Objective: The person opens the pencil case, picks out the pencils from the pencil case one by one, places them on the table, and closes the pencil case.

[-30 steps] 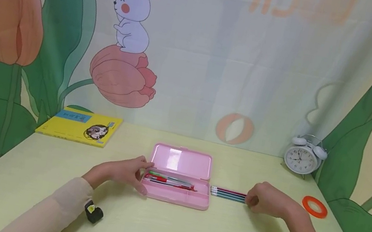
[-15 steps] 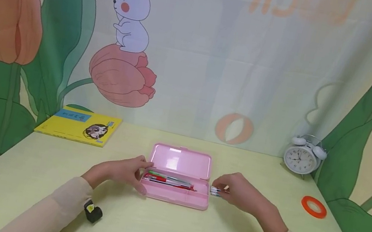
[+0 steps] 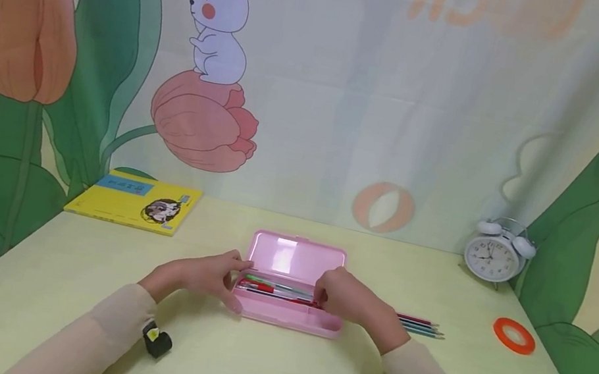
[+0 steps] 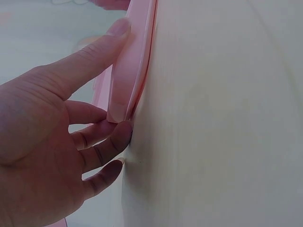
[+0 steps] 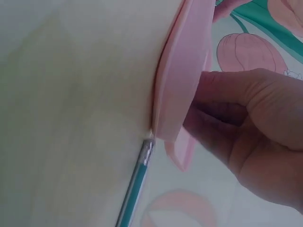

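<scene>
An open pink pencil case point(image 3: 277, 311) lies on the table with its lid point(image 3: 272, 252) folded back. Several pens point(image 3: 263, 288), some with red or green parts, lie in its rear compartment. My left hand point(image 3: 206, 274) grips the case's left end, thumb on the front wall and fingers round the corner. The right hand point(image 3: 349, 296) reaches into the case's right end, fingers bent down over the pens' ends; its fingertips are hidden by the case wall in the right wrist view. Several pencils point(image 3: 419, 326) lie right of the case, partly behind the right wrist.
A yellow book point(image 3: 134, 203) lies at the back left. At the back right stands a white twin-bell alarm clock point(image 3: 494, 256). An orange roll of tape point(image 3: 514, 335) lies near the right edge. A printed curtain point(image 3: 312, 149) hangs behind the table.
My right hand has moved left from the pencils into the right end of the pencil case. The pencils stay on the table. The left hand keeps its hold on the case.
</scene>
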The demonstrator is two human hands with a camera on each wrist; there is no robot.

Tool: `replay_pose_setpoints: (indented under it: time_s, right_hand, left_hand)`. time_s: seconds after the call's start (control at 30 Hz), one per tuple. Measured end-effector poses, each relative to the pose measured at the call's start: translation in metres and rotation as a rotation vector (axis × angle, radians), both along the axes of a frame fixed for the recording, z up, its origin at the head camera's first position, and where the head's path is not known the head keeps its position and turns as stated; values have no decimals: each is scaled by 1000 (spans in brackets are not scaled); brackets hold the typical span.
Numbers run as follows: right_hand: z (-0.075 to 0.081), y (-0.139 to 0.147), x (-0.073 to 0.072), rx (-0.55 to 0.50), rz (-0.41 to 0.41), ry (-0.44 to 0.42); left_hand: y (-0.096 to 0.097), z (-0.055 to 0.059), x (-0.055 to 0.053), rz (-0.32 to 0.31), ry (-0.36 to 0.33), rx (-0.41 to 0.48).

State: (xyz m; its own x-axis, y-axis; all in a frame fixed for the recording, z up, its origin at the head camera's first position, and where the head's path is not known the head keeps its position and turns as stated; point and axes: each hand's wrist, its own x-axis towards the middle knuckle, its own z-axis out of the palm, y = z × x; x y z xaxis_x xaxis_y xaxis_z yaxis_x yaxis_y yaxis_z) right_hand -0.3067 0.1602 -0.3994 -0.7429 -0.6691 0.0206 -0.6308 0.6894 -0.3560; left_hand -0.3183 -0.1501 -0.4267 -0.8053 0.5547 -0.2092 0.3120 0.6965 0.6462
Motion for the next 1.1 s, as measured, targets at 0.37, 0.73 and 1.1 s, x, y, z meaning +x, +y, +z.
replay_pose_setpoints:
  time_s: [0.37,0.73,1.1]
  right_hand:
    - [-3,-5,-6,57,-17,35]
    - [-2,-5,-2,114,-68,-9]
    - [3,-15,1,129,-81,30]
  left_hand:
    - [1,2,0,8,5,-13]
    - [2,1,1,2,15,-13]
    - [2,-1,0,1,17,-17]
